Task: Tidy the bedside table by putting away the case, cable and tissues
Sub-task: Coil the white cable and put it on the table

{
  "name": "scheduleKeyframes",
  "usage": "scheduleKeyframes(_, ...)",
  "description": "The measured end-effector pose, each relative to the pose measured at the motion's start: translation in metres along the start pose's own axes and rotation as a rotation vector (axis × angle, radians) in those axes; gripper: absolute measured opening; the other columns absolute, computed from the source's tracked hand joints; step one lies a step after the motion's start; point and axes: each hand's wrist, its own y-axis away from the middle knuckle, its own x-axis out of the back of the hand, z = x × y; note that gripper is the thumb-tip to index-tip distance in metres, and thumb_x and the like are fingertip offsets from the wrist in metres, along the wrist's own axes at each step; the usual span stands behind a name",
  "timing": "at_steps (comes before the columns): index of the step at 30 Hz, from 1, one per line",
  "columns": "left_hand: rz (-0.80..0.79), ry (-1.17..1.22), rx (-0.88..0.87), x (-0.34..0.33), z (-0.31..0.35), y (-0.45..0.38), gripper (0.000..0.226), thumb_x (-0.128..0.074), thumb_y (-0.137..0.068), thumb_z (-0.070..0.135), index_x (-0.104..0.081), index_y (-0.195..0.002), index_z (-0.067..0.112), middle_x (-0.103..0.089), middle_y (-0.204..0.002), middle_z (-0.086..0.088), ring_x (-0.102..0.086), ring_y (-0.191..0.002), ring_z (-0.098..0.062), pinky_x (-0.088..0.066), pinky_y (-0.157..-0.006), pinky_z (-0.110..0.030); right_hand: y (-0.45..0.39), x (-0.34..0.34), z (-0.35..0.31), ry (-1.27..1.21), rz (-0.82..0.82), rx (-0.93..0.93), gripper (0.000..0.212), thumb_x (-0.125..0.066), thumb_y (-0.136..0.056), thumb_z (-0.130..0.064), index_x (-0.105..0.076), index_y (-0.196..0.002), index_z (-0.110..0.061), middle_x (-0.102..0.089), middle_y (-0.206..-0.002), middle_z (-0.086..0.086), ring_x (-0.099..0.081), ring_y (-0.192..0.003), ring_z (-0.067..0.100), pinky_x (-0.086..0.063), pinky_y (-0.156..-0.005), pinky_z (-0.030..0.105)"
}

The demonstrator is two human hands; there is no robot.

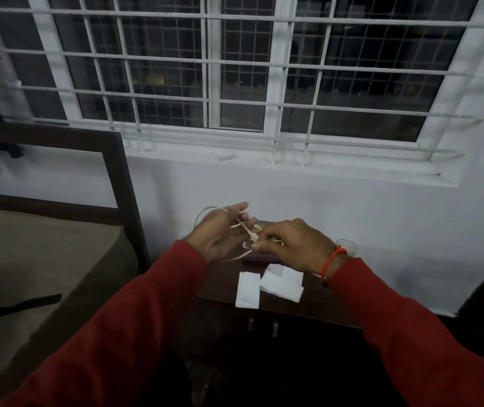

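Head view | two hands: left (220, 233), right (296, 245) grasping one cable (246, 229) | two tissues (267, 284) on table (220, 282)

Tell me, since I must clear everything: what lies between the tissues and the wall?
In the head view, both hands holding the cable, with the case underneath, sit beyond the tissues.

Head-worn wide-angle view, facing forward and down toward a barred window (240, 74).

It looks from above and close over a dark bedside table (223, 284) set against the wall, bed (29, 259) at left; the dim lower edge is probably floor.
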Motion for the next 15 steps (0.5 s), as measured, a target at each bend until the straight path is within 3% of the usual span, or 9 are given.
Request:
scheduleKeyframes(1,0.016,-0.022,0.030,0.002,-0.001,-0.004,0.024,-0.036,-0.110,0.017,-0.058,-0.104,0.009,-0.053,-0.077,-0.007,-0.058,-0.068,-0.020,-0.056,-0.061,-0.035,0.000,-0.002,0.000,-0.027,0.007,0.021,0.026,-0.059,-0.091,-0.048,-0.066,-0.079,-0.026,-0.058,-0.060,-0.024,-0.047,-0.057,-0.001,-0.039,-0.057,0.027)
scheduleKeyframes(3,-0.051,-0.309,0.100,0.001,-0.012,-0.005,0.028,-0.036,-0.108,0.019,-0.061,-0.098,0.011,-0.057,-0.074,-0.006,-0.058,-0.061,-0.017,-0.055,-0.063,-0.036,-0.002,-0.002,0.003,-0.097,0.064,0.032,0.024,-0.060,-0.092,-0.039,-0.068,-0.081,-0.020,-0.065,-0.070,-0.014,-0.057,-0.068,0.008,-0.047,-0.067,0.032)
scheduleKeyframes(5,-0.163,-0.546,0.106,-0.006,-0.029,-0.001,0.030,-0.033,-0.104,0.017,-0.061,-0.095,0.011,-0.053,-0.059,0.000,-0.050,-0.046,-0.010,-0.052,-0.049,-0.029,-0.008,0.003,0.009,-0.105,0.095,0.029,0.023,-0.063,-0.090,-0.040,-0.071,-0.083,-0.019,-0.070,-0.078,-0.004,-0.062,-0.077,0.013,-0.050,-0.073,0.032)
scheduleKeyframes(6,-0.170,-0.563,0.106,-0.009,-0.034,0.000,0.032,-0.030,-0.105,0.021,-0.058,-0.093,0.012,-0.046,-0.054,0.003,-0.041,-0.041,-0.008,-0.044,-0.042,-0.024,-0.010,0.007,0.013,-0.093,0.090,0.017,0.022,-0.064,-0.089,-0.042,-0.070,-0.082,-0.023,-0.071,-0.079,-0.004,-0.063,-0.078,0.013,-0.051,-0.073,0.032)
scheduleKeyframes(8,-0.193,-0.486,0.165,-0.012,-0.036,0.000,0.054,-0.028,-0.107,0.053,-0.058,-0.080,0.018,-0.037,-0.052,0.006,-0.028,-0.039,-0.005,-0.027,-0.036,-0.016,-0.012,0.010,0.021,-0.087,0.087,-0.012,0.018,-0.068,-0.084,-0.046,-0.067,-0.082,-0.028,-0.068,-0.076,-0.008,-0.062,-0.075,0.008,-0.051,-0.069,0.031)
scheduleKeyframes(10,-0.278,-0.480,0.275,-0.012,-0.031,0.003,0.074,-0.022,-0.090,0.082,-0.057,-0.072,0.020,-0.033,-0.054,0.006,-0.023,-0.039,-0.004,-0.021,-0.034,-0.013,-0.013,0.011,0.028,-0.141,0.103,0.009,0.014,-0.073,-0.081,-0.040,-0.065,-0.081,-0.028,-0.065,-0.070,-0.011,-0.060,-0.069,0.000,-0.049,-0.066,0.024)
scheduleKeyframes(12,-0.381,-0.588,0.349,-0.013,-0.026,0.009,0.080,-0.020,-0.081,0.091,-0.055,-0.075,0.019,-0.031,-0.054,0.006,-0.021,-0.037,-0.003,-0.021,-0.034,-0.012,-0.013,0.012,0.036,-0.218,0.106,0.051,0.013,-0.077,-0.080,-0.028,-0.068,-0.086,-0.019,-0.068,-0.078,-0.007,-0.064,-0.076,0.004,-0.052,-0.072,0.026)
scheduleKeyframes(15,-0.548,-0.590,0.384,-0.017,-0.021,0.018,0.074,-0.022,-0.086,0.087,-0.049,-0.070,0.021,-0.023,-0.051,0.008,-0.017,-0.037,-0.004,-0.017,-0.035,-0.015,-0.013,0.015,0.051,-0.463,0.100,0.050,0.008,-0.073,-0.085,-0.014,-0.071,-0.092,-0.010,-0.070,-0.091,0.004,-0.067,-0.086,0.016,-0.053,-0.083,0.031)
